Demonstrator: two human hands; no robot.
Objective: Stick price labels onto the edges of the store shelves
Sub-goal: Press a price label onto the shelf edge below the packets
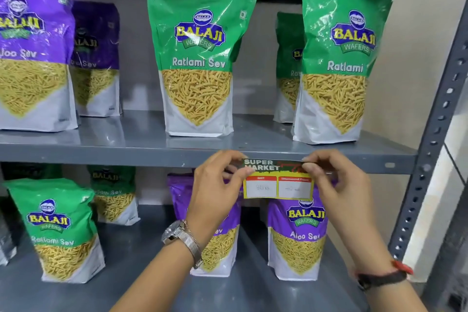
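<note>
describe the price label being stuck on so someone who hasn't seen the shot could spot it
Find the grey upper shelf edge and follow it right of centre. There both hands, left and right, pinch the price label. It is the only flat card here: dark "SUPER MARKET" header, yellow border, two white boxes.

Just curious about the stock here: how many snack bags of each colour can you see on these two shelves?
Green bags: 5, e.g. top middle, lower left.
Purple bags: 4, e.g. top left, lower right.
Total: 9 bags; a dark object at the lower left edge is too cut off to tell.
</note>
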